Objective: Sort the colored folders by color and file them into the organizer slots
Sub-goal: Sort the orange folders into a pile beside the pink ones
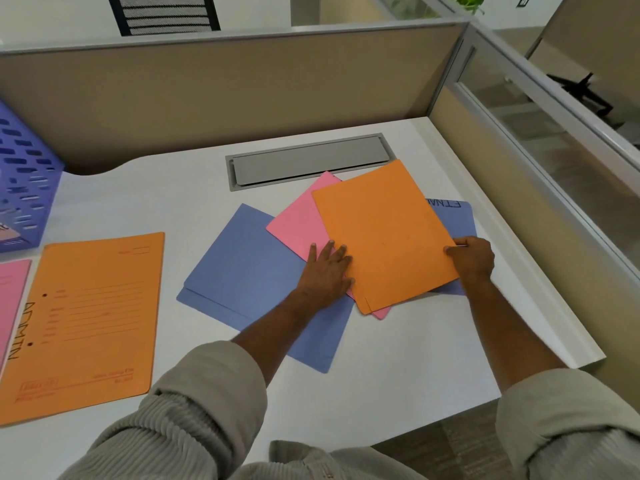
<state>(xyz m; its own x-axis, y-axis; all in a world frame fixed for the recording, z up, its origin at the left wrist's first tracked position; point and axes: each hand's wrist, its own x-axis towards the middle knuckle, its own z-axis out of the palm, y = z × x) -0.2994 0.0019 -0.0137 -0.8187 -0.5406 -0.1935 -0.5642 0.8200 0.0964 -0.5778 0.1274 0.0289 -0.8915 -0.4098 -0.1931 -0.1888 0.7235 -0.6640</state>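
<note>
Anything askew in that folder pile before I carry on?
Yes: the pile is fanned crookedly. The orange folder lies tilted over a pink folder and two blue folders, colors still mixed.

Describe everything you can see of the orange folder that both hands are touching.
The orange folder is plain, matte card, closed and rotated askew. It tops the pile, overlapping a pink folder and a blue folder. The left hand touches its left edge; the right hand pinches its right edge.

Two orange folders (pixel 386 233) (pixel 86 323), two pink (pixel 299 220) (pixel 12 296), two blue (pixel 242 271) (pixel 457 220), one purple organizer (pixel 24 181).
</note>
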